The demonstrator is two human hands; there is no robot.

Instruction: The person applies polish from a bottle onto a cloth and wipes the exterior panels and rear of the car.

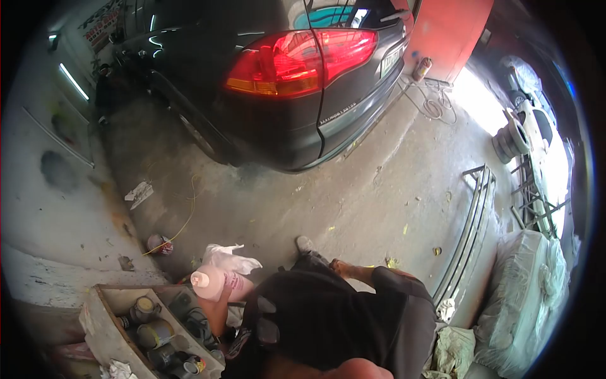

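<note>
A pink plastic bottle with a pale cap and dark red print is in my left hand, whose fingers wrap round its side. The print is too small to read. Directly behind the bottle a white cloth shows; whether my hand also grips it is unclear. My right hand is low in front of my body, by my leg and shoe. Its fingers are small and partly hidden, and I see no object in it. Below the bottle stands an open wooden box with several cans inside.
A dark car with a red tail light stands ahead on the concrete floor. A small can and crumpled paper lie left. Metal bars and a plastic-wrapped bundle are right. A hose coils near the red panel.
</note>
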